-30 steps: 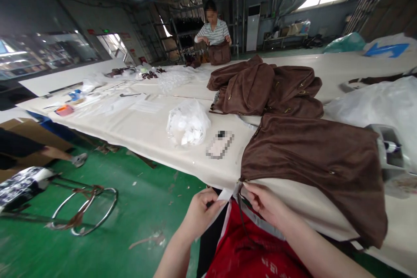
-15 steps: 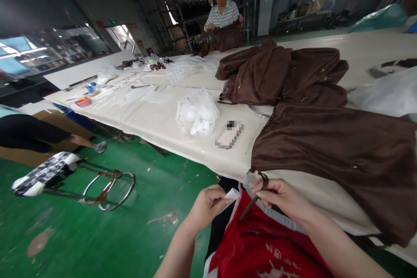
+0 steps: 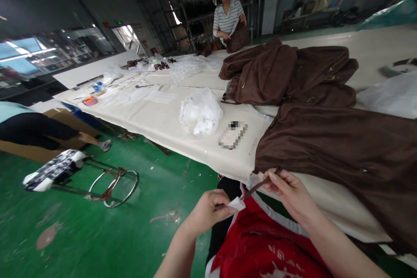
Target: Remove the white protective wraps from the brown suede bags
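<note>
Pinched in my left hand is a small white piece of paper or tissue, folded around the lower end of a thin brown strap. My right hand grips the strap's upper part between thumb and fingers, so it runs slantwise between both hands above the red apron. Just beyond my right hand lies a large brown bag at the table's edge; the strap appears to come from its near corner, though the join is hidden by my fingers.
On the pale table are a clear plastic bag with white scraps, a phone and a pile of brown bags. A co-worker stands across the table. An overturned stool lies on the green floor, left, near another person bending.
The strap's loose end, hanging free before, is now in the white piece at my left hand. My right hand has drawn the strap straighter. The co-worker has shifted the brown item.
</note>
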`<state>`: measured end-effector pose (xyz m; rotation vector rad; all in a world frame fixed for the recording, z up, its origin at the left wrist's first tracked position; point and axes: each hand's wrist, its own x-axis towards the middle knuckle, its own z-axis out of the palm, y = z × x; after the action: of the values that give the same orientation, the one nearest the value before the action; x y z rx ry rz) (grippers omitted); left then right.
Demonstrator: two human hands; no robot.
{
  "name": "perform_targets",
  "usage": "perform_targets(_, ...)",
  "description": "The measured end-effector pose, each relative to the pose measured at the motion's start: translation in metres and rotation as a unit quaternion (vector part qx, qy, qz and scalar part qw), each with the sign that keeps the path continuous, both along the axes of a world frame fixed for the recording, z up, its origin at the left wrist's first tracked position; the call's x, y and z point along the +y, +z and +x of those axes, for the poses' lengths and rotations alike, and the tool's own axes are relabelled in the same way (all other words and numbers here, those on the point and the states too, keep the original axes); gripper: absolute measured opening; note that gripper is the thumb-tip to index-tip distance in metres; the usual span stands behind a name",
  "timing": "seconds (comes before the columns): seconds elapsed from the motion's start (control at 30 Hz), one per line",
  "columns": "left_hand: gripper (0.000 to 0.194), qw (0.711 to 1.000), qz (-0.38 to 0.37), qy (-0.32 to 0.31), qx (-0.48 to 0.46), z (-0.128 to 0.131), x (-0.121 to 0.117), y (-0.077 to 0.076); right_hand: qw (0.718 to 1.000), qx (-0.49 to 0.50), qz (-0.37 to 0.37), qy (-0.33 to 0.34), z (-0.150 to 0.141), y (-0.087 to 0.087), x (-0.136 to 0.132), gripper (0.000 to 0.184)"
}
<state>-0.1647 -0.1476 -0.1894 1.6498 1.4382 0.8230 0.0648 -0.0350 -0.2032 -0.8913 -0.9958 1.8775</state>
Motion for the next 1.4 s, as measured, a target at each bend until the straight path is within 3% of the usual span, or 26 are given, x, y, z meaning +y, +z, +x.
perform_targets(0.23,0.029,1.0,-0.012,0.001,-0.011,0.0,0.001,-0.006,0.999,-0.028,0.018,0.024,-0.001,-0.007,-0.002,0.026)
perform_targets(0.4,0.029,1.0,-0.013,0.009,-0.004,0.005,0.006,-0.002,0.995,-0.077,0.043,0.044,-0.006,-0.012,-0.005,0.032)
perform_targets(0.67,0.025,0.999,-0.011,0.044,0.018,0.013,0.011,-0.012,0.972,-0.125,0.047,0.194,-0.024,-0.026,-0.024,0.042)
perform_targets(0.83,0.026,0.999,-0.003,0.052,0.008,0.011,0.014,-0.013,0.98,-0.13,0.025,0.15,-0.013,-0.024,-0.019,0.052)
perform_targets(1.07,0.03,0.999,0.001,0.034,0.028,0.016,0.019,-0.016,0.987,-0.08,-0.113,0.085,-0.008,-0.034,-0.016,0.056)
perform_targets(1.3,0.029,0.991,0.015,0.114,0.071,0.03,0.027,-0.017,0.981,-0.118,-0.039,0.147,-0.017,-0.042,-0.025,0.047)
perform_targets(1.4,0.029,0.986,0.02,0.136,0.095,0.03,0.026,-0.016,0.983,-0.108,-0.031,0.142,-0.015,-0.046,-0.023,0.047)
